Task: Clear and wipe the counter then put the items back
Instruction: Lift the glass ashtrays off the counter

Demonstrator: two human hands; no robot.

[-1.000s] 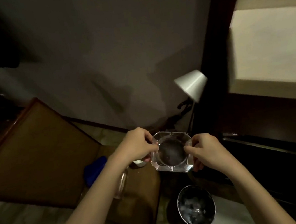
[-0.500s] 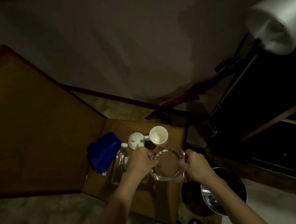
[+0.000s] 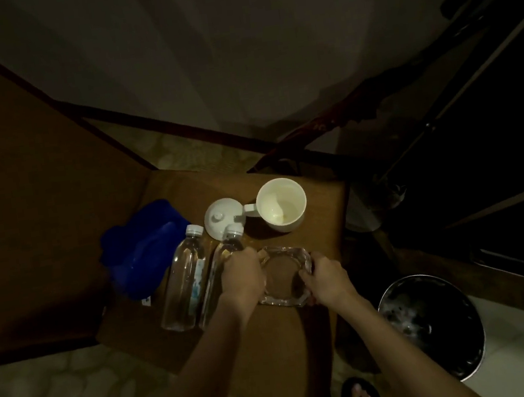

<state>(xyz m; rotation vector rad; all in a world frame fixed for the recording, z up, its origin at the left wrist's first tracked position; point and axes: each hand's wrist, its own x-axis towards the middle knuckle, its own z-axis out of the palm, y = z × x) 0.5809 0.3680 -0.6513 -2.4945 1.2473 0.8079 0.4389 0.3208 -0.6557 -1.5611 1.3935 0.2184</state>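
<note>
Both hands hold a clear, octagonal glass ashtray point(image 3: 285, 275) at the near right part of the small brown wooden desk point(image 3: 323, 217). The left hand point(image 3: 242, 276) has its fingers closed over the ashtray's left rim, and the right hand point(image 3: 327, 276) pinches the right rim; whether the base already rests on the wood cannot be told. This looks like the putting-back step, so the next move likely calls for setting the glass flat and letting go on both sides. The ashtray sits mouth up and is roughly as wide as long, with no clear long axis. Just left of it lie two clear plastic water bottles point(image 3: 186, 278), caps pointing away from the person. Beyond stand a white ceramic mug point(image 3: 283, 204) and its white lid point(image 3: 223, 216), with a crumpled blue cloth point(image 3: 142, 247) further left.
</note>
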